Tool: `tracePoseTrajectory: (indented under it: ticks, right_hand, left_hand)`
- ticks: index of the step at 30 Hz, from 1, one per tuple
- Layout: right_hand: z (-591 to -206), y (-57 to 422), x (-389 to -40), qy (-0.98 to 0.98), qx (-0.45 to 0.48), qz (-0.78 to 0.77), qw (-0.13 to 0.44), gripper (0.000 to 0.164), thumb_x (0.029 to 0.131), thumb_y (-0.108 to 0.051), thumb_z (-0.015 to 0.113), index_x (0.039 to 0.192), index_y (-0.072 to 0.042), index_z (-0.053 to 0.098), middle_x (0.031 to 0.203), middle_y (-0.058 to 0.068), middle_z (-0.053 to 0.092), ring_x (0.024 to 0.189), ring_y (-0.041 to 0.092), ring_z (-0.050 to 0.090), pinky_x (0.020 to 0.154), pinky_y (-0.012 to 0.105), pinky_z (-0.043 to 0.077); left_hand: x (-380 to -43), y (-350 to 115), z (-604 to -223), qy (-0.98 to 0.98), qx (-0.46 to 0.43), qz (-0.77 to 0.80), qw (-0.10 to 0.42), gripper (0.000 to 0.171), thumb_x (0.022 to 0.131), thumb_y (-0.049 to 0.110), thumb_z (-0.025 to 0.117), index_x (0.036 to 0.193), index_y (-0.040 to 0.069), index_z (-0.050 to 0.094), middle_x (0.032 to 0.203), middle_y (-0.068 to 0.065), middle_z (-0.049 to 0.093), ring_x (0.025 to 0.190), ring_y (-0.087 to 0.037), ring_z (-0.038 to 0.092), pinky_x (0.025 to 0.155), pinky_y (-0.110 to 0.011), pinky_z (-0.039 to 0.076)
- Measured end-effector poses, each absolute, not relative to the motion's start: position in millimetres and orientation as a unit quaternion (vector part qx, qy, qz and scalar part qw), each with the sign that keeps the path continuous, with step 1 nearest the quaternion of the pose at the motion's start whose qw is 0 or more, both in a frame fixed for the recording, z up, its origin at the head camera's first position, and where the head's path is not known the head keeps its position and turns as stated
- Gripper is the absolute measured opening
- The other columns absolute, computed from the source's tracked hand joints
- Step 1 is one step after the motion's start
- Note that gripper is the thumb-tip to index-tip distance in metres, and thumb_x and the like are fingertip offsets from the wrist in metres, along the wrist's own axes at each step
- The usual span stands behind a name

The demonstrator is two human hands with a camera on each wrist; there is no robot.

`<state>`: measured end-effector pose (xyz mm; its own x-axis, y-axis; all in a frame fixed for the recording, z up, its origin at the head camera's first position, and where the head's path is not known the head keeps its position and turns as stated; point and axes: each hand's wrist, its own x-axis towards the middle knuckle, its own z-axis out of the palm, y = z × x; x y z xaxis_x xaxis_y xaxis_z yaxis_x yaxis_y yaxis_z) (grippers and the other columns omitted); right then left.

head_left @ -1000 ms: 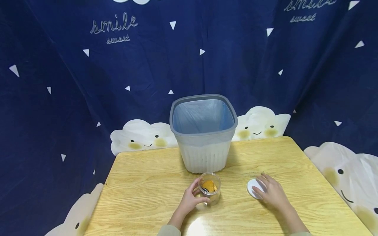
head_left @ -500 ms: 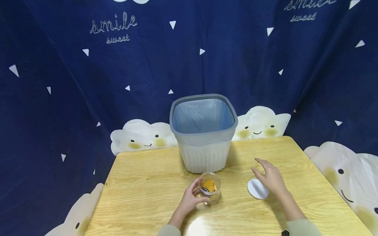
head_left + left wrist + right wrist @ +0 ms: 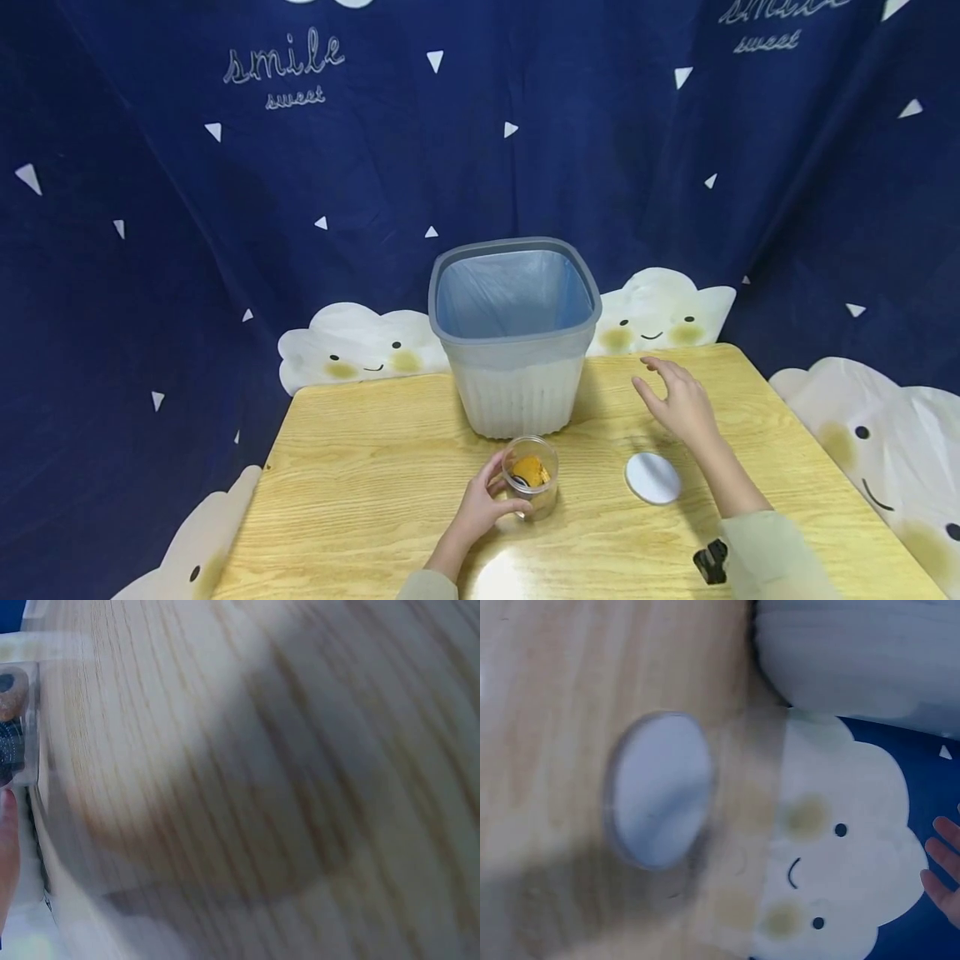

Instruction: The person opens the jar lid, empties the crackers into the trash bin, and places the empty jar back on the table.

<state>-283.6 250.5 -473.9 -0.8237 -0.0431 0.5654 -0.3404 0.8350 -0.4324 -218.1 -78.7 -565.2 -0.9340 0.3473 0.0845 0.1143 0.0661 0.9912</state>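
So, left hand point(image 3: 477, 506) grips the open cup point(image 3: 545, 502) on the table point(image 3: 367, 458) by the bin point(image 3: 521, 387) — right hand point(image 3: 686, 412) empty, fingers loose, beyond the white disc point(image 3: 652, 478) — and a sideways knock could spill what's inside.

The counter point(image 3: 360, 450) shows pale wood grain with a glossy glare. The jar point(image 3: 544, 500) looks like clear, smooth, shiny plastic; the disc point(image 3: 653, 478) is smooth. The bin point(image 3: 521, 387) appears plastic, ribbed below, its liner point(image 3: 517, 292) thin wrinkled film. The curtain point(image 3: 420, 167) looks like softly creased cloth.
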Motion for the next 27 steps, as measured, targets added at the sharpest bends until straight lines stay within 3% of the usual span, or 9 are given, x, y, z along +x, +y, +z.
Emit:
tracePoseTrajectory:
  ticks: [20,27]
  right_hand:
    - [-410,235,-316,-0.911,0.12,0.262,0.294,0.034,0.089,-0.029,0.057,0.113,-0.005,0.058,0.103,0.016,0.061,0.094,0.034,0.055,0.073,0.051,0.044]
    - [-391,228,-326,-0.911,0.124,0.258,0.297,0.035,0.089,-0.031,0.056,0.113,-0.005,0.058,0.103,0.017,0.061,0.096,0.035,0.055,0.078,0.052,0.043]
  left_hand:
    - [-218,-79,-564,0.722,0.162,0.667,0.087,0.083,0.068,0.011,0.079,0.139,0.007,0.035,0.141,-0.02,0.035,0.127,-0.04,0.033,0.102,-0.041,0.037]
    - [-218,-79,-563,0.727,0.164,0.662,0.084,0.083,0.068,0.011,0.079,0.139,0.007,0.035,0.141,-0.02,0.035,0.128,-0.04,0.033,0.102,-0.043,0.037]
